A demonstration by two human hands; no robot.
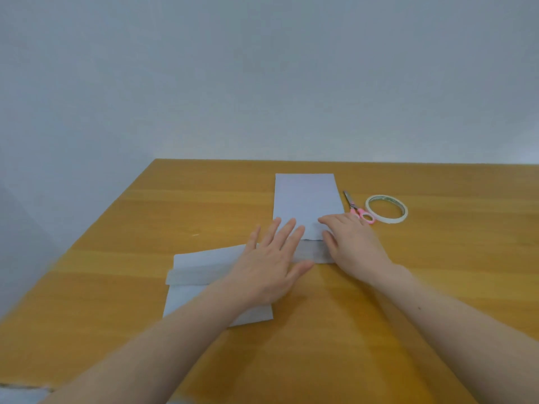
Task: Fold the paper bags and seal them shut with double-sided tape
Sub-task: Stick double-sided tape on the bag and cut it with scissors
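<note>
Nearest the camera, a flat white paper bag [198, 298] lay on the wooden table [116, 228], its top flap already turned over into a band across it; whether tape held that flap could not be told. The left forearm crossed over this bag.

Beyond it, the left hand [271, 263] was spread, its straight fingers pressing flat on the lower end of a second white paper bag [306, 199], which lay lengthwise away from the person. The right hand [353, 243] pressed on the same bag's right side, fingers laid flat over the serrated mouth edge, where a strip had been turned over toward the person.

Just past the right hand lay the small pink-handled scissors [357, 208], and beside them a white roll of double-sided tape [386, 212], both untouched.

By my judgement the second bag's fold was only being creased, and its taping and sealing remained.
</note>
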